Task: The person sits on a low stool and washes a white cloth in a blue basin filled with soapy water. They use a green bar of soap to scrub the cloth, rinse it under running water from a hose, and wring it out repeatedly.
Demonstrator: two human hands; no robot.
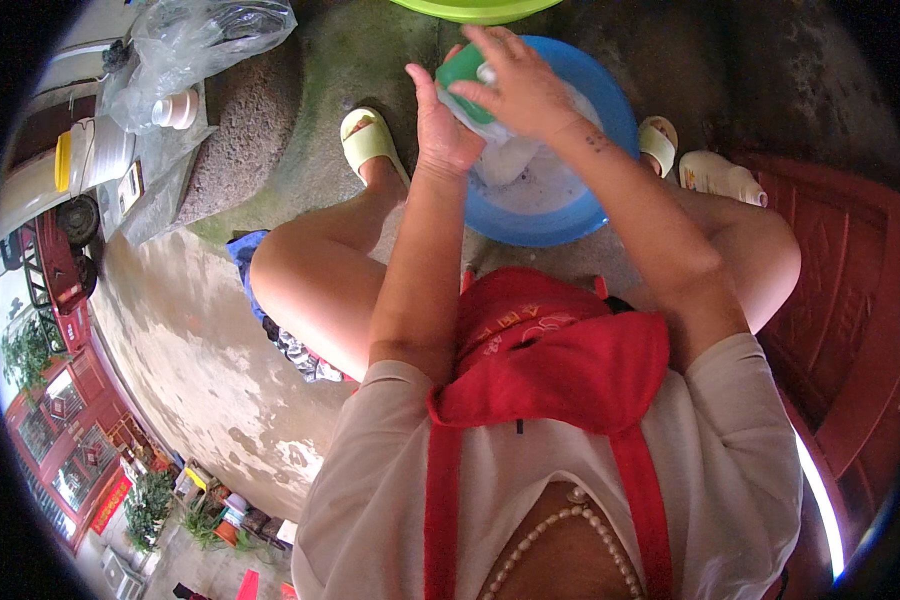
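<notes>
Above a blue basin (621, 112), my left hand (448, 129) is palm up with its thumb raised. A smooth green object (461, 71) rests in its fingers; blur hides whether this is soap or something else. White material hangs below it, probably wet cloth. My right hand (521, 86) is over the green object with thumb and fingers apart, a white patch between them. Motion blur hides how firmly it touches. Inside the basin, white cloth (511, 161) lies in cloudy, sudsy water (529, 196).
A lime-green basin (480, 9) stands beyond the blue one. At right are a pale bottle (720, 178) and dark red carved wooden furniture (832, 300). On the left, a clear plastic bag (187, 52) and white stacked containers (105, 154) sit on a slab. Clothes (300, 352) lie by my left leg.
</notes>
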